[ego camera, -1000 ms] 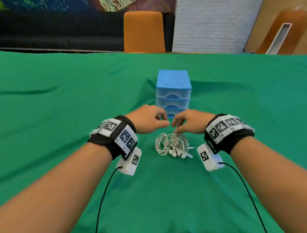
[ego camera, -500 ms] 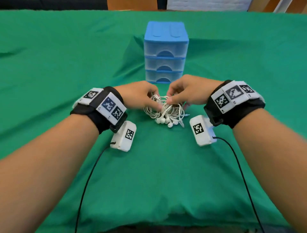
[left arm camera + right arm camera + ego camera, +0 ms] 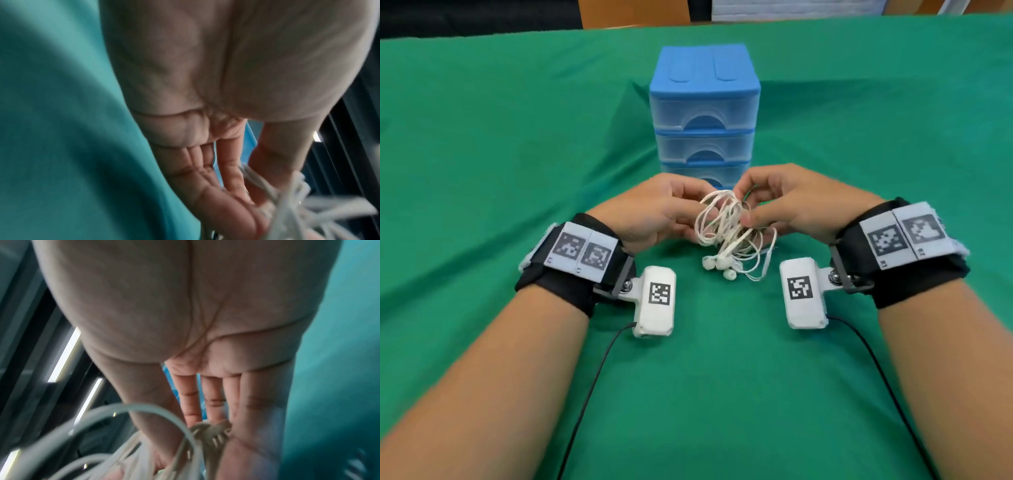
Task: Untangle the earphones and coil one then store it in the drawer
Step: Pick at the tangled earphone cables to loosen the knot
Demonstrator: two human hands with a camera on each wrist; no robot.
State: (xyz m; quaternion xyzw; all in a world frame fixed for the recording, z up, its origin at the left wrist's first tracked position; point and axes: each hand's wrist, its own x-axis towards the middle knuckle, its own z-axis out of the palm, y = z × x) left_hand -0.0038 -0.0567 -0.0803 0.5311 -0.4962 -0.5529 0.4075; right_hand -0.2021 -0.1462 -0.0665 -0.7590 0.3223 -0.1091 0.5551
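Both hands have lifted the white earphones [image 3: 726,233] up off the green tablecloth [image 3: 482,137] since a moment ago. Just behind the hands stands a blue drawer box [image 3: 704,102] with three see-through drawers, all closed; nothing shows inside them, though the fronts are cloudy. Nothing blocks the drawers but the hands. The left hand [image 3: 654,212] and right hand [image 3: 791,202] each pinch the tangled cords from a side, and the earbuds dangle below, in front of the drawer box.
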